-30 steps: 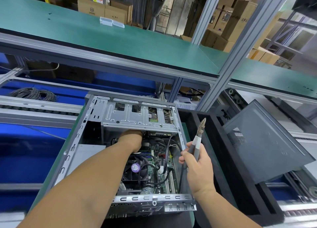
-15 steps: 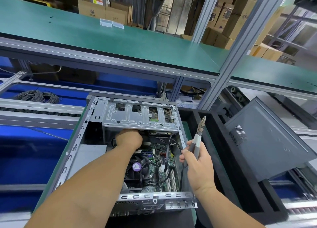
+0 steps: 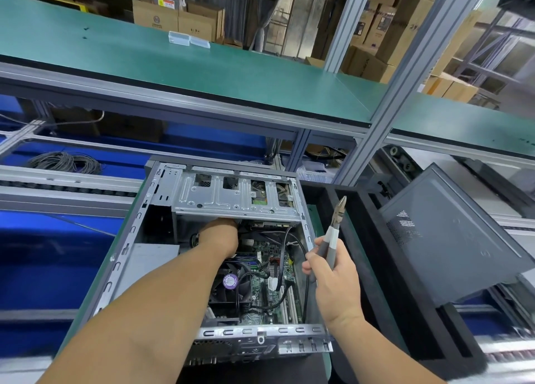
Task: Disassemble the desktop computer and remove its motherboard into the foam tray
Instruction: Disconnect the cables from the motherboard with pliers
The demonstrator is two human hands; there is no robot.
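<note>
Head view: motherboard (image 3: 267,282) lies between left hand (image 3: 218,236) and right hand (image 3: 333,279).

Both forearms (image 3: 162,302) are bare, no gloves or sleeves.

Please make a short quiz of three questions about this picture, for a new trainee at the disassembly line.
1. True or false: the motherboard already lies in the foam tray.
2. Which tool does the right hand hold? A) cutting pliers B) screwdriver C) hammer
3. Fill in: the left hand reaches under the metal drive ___ of the computer case.

Key:
1. False, it sits in the case.
2. A, the cutting pliers.
3. cage.
</note>
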